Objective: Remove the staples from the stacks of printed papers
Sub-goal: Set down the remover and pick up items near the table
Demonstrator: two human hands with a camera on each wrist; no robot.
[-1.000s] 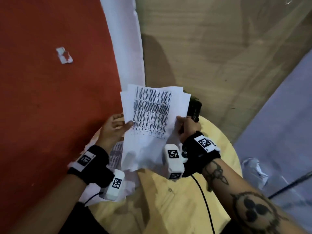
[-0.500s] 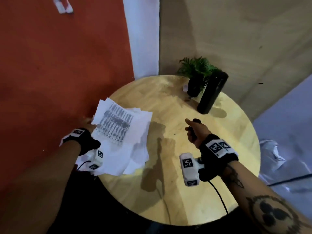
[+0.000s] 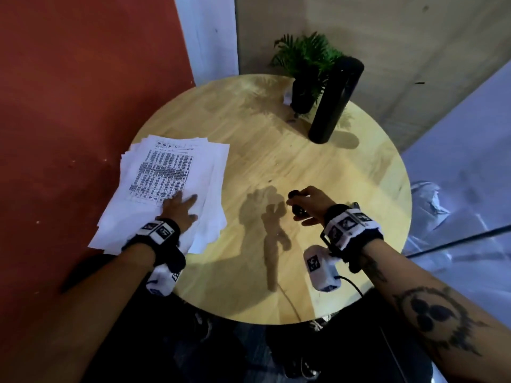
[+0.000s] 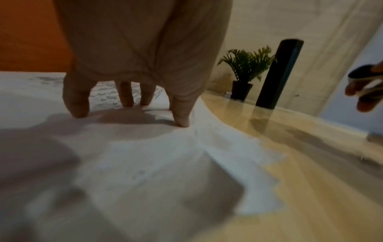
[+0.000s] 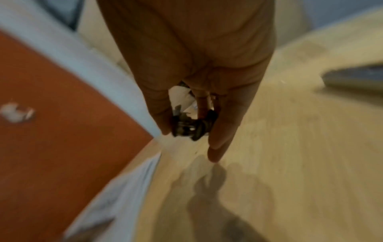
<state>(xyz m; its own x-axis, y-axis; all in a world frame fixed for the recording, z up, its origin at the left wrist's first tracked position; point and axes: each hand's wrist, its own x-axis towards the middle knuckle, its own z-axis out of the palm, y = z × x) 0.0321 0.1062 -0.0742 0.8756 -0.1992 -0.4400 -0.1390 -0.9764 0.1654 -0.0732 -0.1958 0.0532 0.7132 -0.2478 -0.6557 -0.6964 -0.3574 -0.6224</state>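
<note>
A loose pile of printed papers (image 3: pixel 171 175) lies on the left side of the round wooden table (image 3: pixel 276 167), part of it overhanging the edge. My left hand (image 3: pixel 179 208) rests flat on the pile with fingers spread; in the left wrist view its fingertips (image 4: pixel 182 117) press the papers (image 4: pixel 145 163). My right hand (image 3: pixel 307 204) hovers above the table's middle and grips a small black staple remover (image 3: pixel 297 208). The right wrist view shows the staple remover (image 5: pixel 190 127) pinched between thumb and fingers, blurred. No staple can be made out.
A small potted fern (image 3: pixel 304 67) and a tall black cylinder (image 3: pixel 334 100) stand at the table's far side. A red wall (image 3: pixel 83 92) runs along the left. A crumpled plastic sheet (image 3: pixel 431 197) lies on the floor at the right.
The papers went from being held up in both hands to lying on the table's left side under my left hand. My right hand let go of them and moved right, holding the staple remover.
</note>
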